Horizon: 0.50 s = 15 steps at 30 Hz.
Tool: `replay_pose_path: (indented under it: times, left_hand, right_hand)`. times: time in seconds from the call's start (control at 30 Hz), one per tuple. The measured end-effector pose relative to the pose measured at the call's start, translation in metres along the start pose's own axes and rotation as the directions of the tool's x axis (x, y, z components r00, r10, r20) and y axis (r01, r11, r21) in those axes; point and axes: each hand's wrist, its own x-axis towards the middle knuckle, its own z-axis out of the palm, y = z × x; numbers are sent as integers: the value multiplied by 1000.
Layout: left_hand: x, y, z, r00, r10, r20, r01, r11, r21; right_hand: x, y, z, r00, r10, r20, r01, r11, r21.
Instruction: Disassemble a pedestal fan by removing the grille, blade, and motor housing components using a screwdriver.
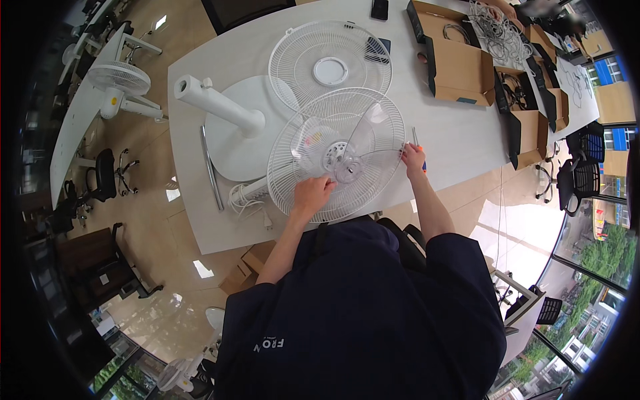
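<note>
Farthest left, on a separate white table, you have an assembled white pedestal fan head (pixel 120 80). On your own desk (pixel 460 143), a chrome tube (pixel 212 170) lies along the left edge. Beside it the round white fan base (pixel 230 160) rests flat, its stubby column (pixel 223 110) leaning toward the far left corner in this bent view. A coiled white cord (pixel 243 199) and its plug (pixel 267 220) lie by the near left corner.

Your left hand (pixel 312 195) comes over the near edge, fingers curled in, their tips beside the hub of the clear fan blade (pixel 348 169); you can't tell from here whether they pinch it. That blade sits within the white wire guard (pixel 380 181), at the middle of the near edge. Behind, toward the far edge, lies a second guard (pixel 330 71) with a white centre ring; the first overlaps it. A black phone (pixel 379 9) lies at the far edge.

Your right hand (pixel 414 159) is at the guard's right rim, fingers bent; whether they grip the wire isn't clear. Alongside it is what seems a screwdriver (pixel 415 136). Farther right are open cardboard boxes (pixel 460 72) and tangled pale cables (pixel 497 39).
</note>
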Motion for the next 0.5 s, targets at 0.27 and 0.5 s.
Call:
replay_pose_path:
  times: [0.27, 0.5]
  left_hand:
    - [-16, 3, 0, 995, -96, 17, 97, 994, -59]
    - [-14, 15, -2, 977, -190, 97, 197, 978, -66]
  right_hand:
    - [63, -41, 37, 868, -419, 267, 468, 510, -722]
    - [114, -17, 50, 791, -527, 311, 566, 438, -698]
